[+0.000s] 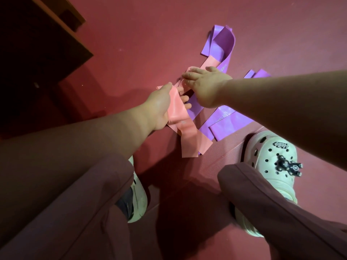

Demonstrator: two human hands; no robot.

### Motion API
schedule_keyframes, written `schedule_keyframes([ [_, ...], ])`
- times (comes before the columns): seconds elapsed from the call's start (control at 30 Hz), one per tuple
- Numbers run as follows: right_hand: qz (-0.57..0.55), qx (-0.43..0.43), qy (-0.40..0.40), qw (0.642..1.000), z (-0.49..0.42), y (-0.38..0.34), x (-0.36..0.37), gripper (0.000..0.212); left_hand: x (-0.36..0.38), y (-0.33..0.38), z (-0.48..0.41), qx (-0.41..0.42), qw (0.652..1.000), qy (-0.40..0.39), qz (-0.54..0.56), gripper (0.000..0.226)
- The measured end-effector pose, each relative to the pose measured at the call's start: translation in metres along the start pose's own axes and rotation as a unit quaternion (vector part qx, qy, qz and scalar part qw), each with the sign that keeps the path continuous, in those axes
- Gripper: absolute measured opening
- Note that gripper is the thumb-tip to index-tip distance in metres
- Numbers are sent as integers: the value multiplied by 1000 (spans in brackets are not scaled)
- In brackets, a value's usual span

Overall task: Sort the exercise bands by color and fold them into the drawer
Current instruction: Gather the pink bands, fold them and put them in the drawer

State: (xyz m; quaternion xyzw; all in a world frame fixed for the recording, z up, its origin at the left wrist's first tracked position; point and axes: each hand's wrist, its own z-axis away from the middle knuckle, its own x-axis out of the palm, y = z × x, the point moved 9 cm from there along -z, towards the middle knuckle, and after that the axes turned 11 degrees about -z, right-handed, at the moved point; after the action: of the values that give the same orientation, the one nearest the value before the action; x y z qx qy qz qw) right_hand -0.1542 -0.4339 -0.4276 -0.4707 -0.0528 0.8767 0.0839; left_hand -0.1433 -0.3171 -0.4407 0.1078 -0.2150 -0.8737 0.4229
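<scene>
On the floor [131, 44] among purple bands [231, 121], the left hand [161, 106] gripped a pink band [187, 139], seemingly light and limp, likely best pinched at its ends, while the right hand [204, 87] hovered open-fingered.

Dim, reddish light washes the matte red floor [142, 44]. The dark wooden cabinet [37, 44] at upper left sinks into shadow. Soft shadows lie under both arms. Wide-angle distortion stretches the edges, and the right hand [204, 85] is slightly blurred.
</scene>
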Motion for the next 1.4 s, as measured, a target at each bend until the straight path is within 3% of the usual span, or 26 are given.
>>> schedule_keyframes([
  [0.17, -207, 31, 103, 972, 7, 3, -20, 40, -4, 0, -2, 4, 1000, -1, -3, 45],
  [0.3, -239, 48, 153, 958, 17, 3, -31, 20, -7, -2, -2, -2, 1000, -7, 12, 42],
  [0.37, -275, 73, 178, 942, 24, 8, -30, 22, -11, 0, -2, 2, 1000, 0, 29, 42],
  [0.47, -386, 121, 181, 896, 32, 19, -19, 40, -18, 4, -5, 21, 999, 19, 31, 42],
  [0.57, -525, 226, 193, 798, 44, 40, -7, 41, -21, 4, -6, 24, 999, 29, 37, 41],
  [0.67, -691, 259, 189, 648, 53, 45, 8, 29, -21, 3, -7, 21, 999, 29, 36, 42],
  [0.77, -830, 223, 145, 490, 54, 31, 15, 33, -20, 1, -8, 19, 999, 29, 37, 42],
  [0.87, -877, 172, 73, 442, 52, 11, 11, 42, -20, 0, -10, 13, 998, 18, 52, 47],
  [0.93, -890, 129, 30, 437, 50, -2, 7, 43, -19, -1, -11, 10, 998, 11, 57, 51],
  [1.03, -877, 90, 4, 473, 48, -15, 0, 51, -18, -2, -11, 8, 998, 14, 65, 48],
  [1.13, -876, 74, -22, 476, 47, -24, -3, 60, -15, 0, -10, 16, 998, 2, 58, 47],
  [1.2, -870, 74, -32, 486, 46, -25, -3, 61, -9, 2, -6, 20, 998, -24, 46, 46],
  [1.27, -878, 66, -32, 473, 45, -26, -3, 61, -5, 2, -5, 20, 998, -41, 48, 51],
  [1.4, -871, 62, -25, 486, 41, -30, -1, 66, -12, 4, -7, 33, 996, -16, 81, 62],
])
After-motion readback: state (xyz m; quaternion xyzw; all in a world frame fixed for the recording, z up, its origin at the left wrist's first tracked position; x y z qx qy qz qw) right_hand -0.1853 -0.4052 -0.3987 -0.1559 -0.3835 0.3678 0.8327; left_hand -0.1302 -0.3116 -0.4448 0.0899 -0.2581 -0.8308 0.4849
